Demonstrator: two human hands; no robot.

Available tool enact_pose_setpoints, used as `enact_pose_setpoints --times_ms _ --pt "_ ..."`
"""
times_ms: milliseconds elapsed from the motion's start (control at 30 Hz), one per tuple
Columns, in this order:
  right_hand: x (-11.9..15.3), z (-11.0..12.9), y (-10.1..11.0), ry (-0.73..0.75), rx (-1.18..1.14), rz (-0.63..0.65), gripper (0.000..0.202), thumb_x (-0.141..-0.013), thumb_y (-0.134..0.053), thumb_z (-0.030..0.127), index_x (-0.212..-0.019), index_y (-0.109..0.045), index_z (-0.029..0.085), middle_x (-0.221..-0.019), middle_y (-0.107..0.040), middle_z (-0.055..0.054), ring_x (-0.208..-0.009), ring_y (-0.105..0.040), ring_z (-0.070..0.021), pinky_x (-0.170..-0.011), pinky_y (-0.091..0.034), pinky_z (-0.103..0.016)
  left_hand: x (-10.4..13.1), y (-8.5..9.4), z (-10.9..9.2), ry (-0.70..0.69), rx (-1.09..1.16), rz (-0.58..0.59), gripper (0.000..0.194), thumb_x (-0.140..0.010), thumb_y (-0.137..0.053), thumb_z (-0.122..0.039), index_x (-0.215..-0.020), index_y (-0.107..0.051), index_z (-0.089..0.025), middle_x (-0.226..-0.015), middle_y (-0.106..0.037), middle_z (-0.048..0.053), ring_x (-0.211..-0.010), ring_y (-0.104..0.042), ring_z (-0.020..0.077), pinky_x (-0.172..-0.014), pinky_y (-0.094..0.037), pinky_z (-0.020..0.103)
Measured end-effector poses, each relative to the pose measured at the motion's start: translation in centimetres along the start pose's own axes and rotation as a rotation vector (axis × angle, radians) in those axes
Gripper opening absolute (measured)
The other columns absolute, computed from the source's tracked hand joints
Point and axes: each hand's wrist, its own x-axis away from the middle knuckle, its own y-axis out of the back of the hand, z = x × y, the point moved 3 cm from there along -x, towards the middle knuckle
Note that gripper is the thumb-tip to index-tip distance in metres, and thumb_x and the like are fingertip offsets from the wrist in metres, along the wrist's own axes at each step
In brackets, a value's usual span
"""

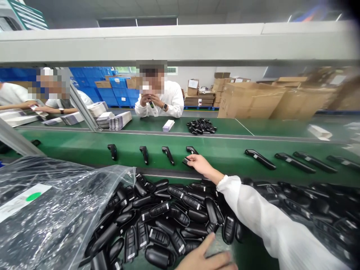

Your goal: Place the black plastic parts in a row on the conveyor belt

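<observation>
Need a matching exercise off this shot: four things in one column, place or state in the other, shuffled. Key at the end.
Column 1
1. Right hand
2. Left hand
3. Clear plastic bag
4. Big cardboard box

Column 2
A. At the left, carrying a white label with a green spot
B. Brown, standing beyond the far table
C. At the green belt, fingers on a small black piece
D. Low in the picture, fingers spread beside the black parts

Pairs: 1-C, 2-D, 3-A, 4-B
</observation>
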Motion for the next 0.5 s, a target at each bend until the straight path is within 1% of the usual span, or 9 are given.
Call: enact_pose_setpoints --times_ms 33,100,167,233,300,367,433,500 --pt "-0.4 0.5 -0.9 0.03 0.031 0.012 0.021 -0.084 -0.061 0.025 -0.102 -0.069 0.019 -0.098 -0.074 -0.004 -0.088 -0.068 -0.0185 -0.083 -0.051 -0.029 0.1 0.2 0.8 0.011 0.009 0.029 0.02 -0.1 -0.051 -0.03 -0.112 -0.067 -0.033 -0.13 -0.061 -0.008 -0.127 -0.047 0.0154 -0.123 -0.02 0.052" --pt "-1.2 1.6 -2.7 0.081 0.109 0.024 0.018 -0.086 -0.061 0.025 -0.103 -0.068 0.021 -0.102 -0.074 -0.004 -0.091 -0.068 -0.0188 -0.085 -0.05 -0.03 0.3 0.9 2.6 0.034 0.045 0.102 0.025 -0.1 -0.052 -0.035 -0.122 -0.062 -0.029 -0.13 -0.061 -0.002 -0.124 -0.051 0.0178 -0.121 -0.022 0.055" --pt "-2.2 2.5 -4.3 0.111 0.208 0.017 0.019 -0.087 -0.061 0.023 -0.105 -0.067 0.022 -0.108 -0.072 -0.006 -0.1 -0.066 -0.0208 -0.09 -0.048 -0.031 0.3 1.5 4.1 0.065 0.093 0.17 0.031 -0.099 -0.053 -0.035 -0.128 -0.059 -0.024 -0.13 -0.061 0.003 -0.123 -0.052 0.0187 -0.121 -0.021 0.053" --pt "-3.0 2.9 -5.6 0.106 0.318 0.001 0.024 -0.088 -0.059 0.018 -0.112 -0.064 0.019 -0.114 -0.069 -0.012 -0.108 -0.063 -0.024 -0.094 -0.046 -0.034 0.1 1.8 5.0 0.092 0.13 0.197 0.033 -0.1 -0.05 -0.034 -0.129 -0.058 -0.022 -0.13 -0.061 0.004 -0.123 -0.053 0.0188 -0.122 -0.019 0.05" --pt "-3.6 2.9 -6.5 0.076 0.425 -0.016 0.035 -0.087 -0.056 0.011 -0.122 -0.059 0.015 -0.115 -0.067 -0.017 -0.11 -0.062 -0.0271 -0.095 -0.045 -0.037 0.0 1.9 5.3 0.113 0.138 0.177 0.03 -0.1 -0.048 -0.03 -0.127 -0.059 -0.021 -0.127 -0.063 0.004 -0.122 -0.053 0.0184 -0.123 -0.016 0.05" --pt "-4.0 2.6 -7.1 0.039 0.522 -0.038 0.046 -0.084 -0.055 0.006 -0.13 -0.052 0.009 -0.117 -0.065 -0.023 -0.112 -0.06 -0.0305 -0.094 -0.045 -0.04 0.0 1.7 5.2 0.103 0.119 0.144 0.029 -0.101 -0.046 -0.025 -0.125 -0.06 -0.019 -0.124 -0.065 0.004 -0.121 -0.054 0.0179 -0.123 -0.015 0.05" --pt "-4.3 2.1 -7.4 0.015 0.603 -0.059 0.05 -0.082 -0.056 0.003 -0.132 -0.049 0.005 -0.12 -0.061 -0.027 -0.115 -0.058 -0.0335 -0.095 -0.044 -0.043 0.0 1.6 5.1 0.085 0.104 0.13 0.028 -0.101 -0.045 -0.02 -0.125 -0.06 -0.018 -0.123 -0.066 0.004 -0.12 -0.054 0.0174 -0.123 -0.014 0.051" --pt "-4.5 1.7 -7.3 0.006 0.658 -0.071 0.05 -0.081 -0.056 0.003 -0.131 -0.049 0.003 -0.122 -0.057 -0.029 -0.118 -0.055 -0.0345 -0.098 -0.042 -0.044 0.0 1.4 5.2 0.083 0.129 0.149 0.029 -0.101 -0.044 -0.02 -0.126 -0.059 -0.017 -0.123 -0.066 0.004 -0.119 -0.054 0.0174 -0.123 -0.013 0.052"
